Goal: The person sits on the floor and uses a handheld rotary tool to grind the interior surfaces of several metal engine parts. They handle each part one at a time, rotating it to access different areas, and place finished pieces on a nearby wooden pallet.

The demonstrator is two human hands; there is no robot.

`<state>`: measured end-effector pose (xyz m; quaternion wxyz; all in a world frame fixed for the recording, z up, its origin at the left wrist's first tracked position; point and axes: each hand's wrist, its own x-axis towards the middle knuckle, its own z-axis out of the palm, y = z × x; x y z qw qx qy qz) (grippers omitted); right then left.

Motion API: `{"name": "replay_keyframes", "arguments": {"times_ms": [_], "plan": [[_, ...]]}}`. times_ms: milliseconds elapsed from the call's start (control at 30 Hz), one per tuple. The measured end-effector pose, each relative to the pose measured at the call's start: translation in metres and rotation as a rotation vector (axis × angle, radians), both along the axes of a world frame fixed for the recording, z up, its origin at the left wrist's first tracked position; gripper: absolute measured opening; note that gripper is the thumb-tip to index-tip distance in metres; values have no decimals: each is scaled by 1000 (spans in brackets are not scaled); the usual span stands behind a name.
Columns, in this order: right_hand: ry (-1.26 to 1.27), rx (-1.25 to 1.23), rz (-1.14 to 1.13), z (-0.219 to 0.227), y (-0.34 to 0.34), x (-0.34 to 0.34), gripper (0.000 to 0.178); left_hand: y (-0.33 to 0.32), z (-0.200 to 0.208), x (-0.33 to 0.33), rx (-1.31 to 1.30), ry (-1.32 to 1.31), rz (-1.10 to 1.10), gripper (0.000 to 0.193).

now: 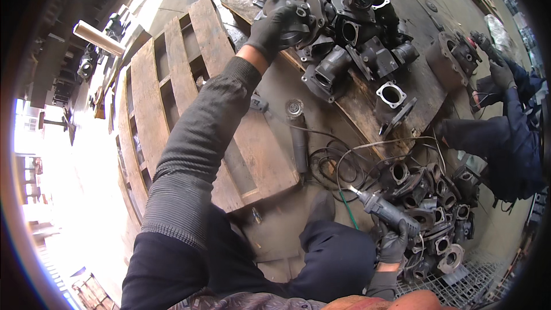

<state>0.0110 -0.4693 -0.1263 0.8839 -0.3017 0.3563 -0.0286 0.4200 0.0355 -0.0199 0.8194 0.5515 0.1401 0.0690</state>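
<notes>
Head view: left hand [268,33] gripping dark casting [294,18] at left end of pile [376,51] on wooden platform [426,99]. Right hand [394,244] closed around power tool [383,209], tip well apart from casting; no tool contact yet. Grinder [298,138] lies on floor [281,189]. More castings [441,218] heaped lower right, by wire mesh [479,284]. Finished versus remaining castings: cannot tell.

Touching a dark casting [298,26] at upper centre with the left hand [268,34]; holding a grey power tool [381,208] at lower right in the right hand [394,243].
</notes>
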Motion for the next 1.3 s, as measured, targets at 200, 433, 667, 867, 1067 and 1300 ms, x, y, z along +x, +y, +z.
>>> {"name": "replay_keyframes", "arguments": {"times_ms": [200, 433, 667, 867, 1067, 1300], "plan": [[51, -161, -14, 8, -9, 3, 62, 27, -7, 71, 96, 42, 72, 68], [86, -246, -5, -1, -23, -14, 60, 121, -52, 192, 900, 1, -97, 47], [281, -356, 55, 11, -20, -15, 53, 144, -89, 275, 579, 54, -87, 46], [517, -579, 304, -2, -51, -56, 42, 102, -98, 290, 525, 136, 311, 46], [495, -624, 241, -31, -59, -69, 45, 143, -94, 338, 744, -681, -388, 46], [281, -421, -47, 1, -10, -24, 48, 125, -68, 311, 1026, -588, -304, 35]]}}
